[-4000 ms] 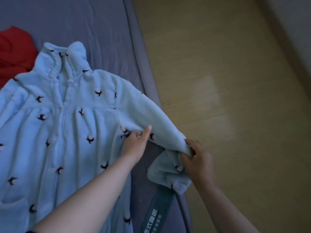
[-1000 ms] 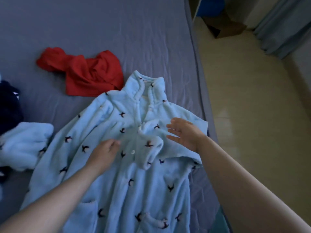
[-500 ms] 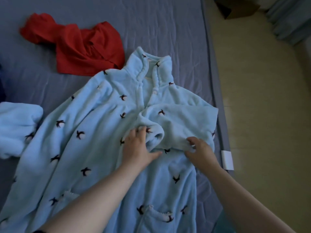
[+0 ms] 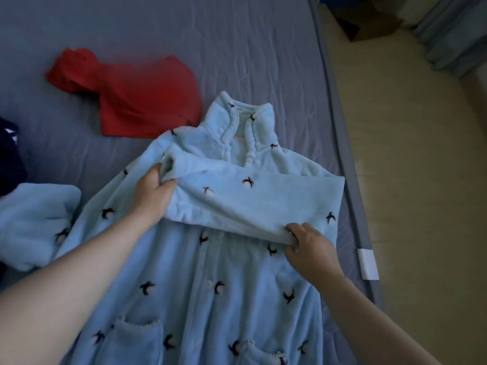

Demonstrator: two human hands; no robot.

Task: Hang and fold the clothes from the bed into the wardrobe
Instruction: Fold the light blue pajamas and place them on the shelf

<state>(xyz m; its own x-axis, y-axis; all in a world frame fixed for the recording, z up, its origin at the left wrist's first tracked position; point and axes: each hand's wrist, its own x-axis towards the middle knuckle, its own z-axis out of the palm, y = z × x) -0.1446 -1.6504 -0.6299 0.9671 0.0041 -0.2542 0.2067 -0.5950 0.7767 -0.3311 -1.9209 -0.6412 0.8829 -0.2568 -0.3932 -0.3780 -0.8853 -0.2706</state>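
A light blue fleece robe (image 4: 200, 291) with small dark bird prints lies front up on the grey-blue bed (image 4: 184, 43), collar toward the far side. Its right sleeve (image 4: 253, 198) is folded across the chest. My left hand (image 4: 154, 192) grips the cuff end of that sleeve near the robe's left shoulder. My right hand (image 4: 309, 246) pinches the sleeve's lower edge near the right side. The robe's other sleeve (image 4: 34, 225) lies bunched at the left.
A crumpled red garment (image 4: 137, 101) lies beyond the robe at the left. A dark navy garment (image 4: 10, 156) shows at the left edge. The bed's right edge (image 4: 342, 143) borders a wooden floor (image 4: 421, 206) with a cardboard box (image 4: 369, 25) and a curtain (image 4: 453, 30).
The sleeve, bunched at mid-chest half a second ago, is now stretched flat across the chest. My left hand has carried its cuff leftward and my right hand holds its lower edge.
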